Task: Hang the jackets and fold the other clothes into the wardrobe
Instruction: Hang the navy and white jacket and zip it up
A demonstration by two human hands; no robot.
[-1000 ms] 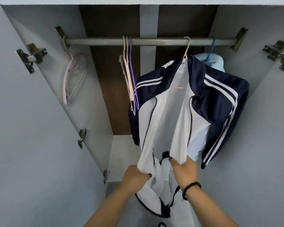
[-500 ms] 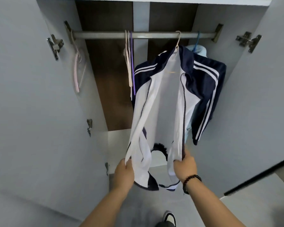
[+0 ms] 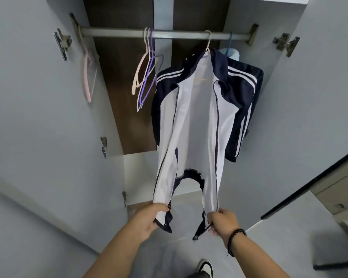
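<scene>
Left hand (image 3: 149, 217) and right hand (image 3: 222, 221) each pinch one bottom front corner of the unzipped navy-and-white striped track jacket (image 3: 197, 117), spreading it open; its two grips are clenched on fabric. The jacket hangs from a cream hanger (image 3: 208, 42) on the grey metal wardrobe rail (image 3: 179, 34), beside empty pastel hangers (image 3: 147, 77)

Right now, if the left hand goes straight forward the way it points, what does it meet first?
Probably the jacket itself: the left hand already grips its left front hem, and the hanging white panel lies directly ahead. Depth is unclear.
</scene>
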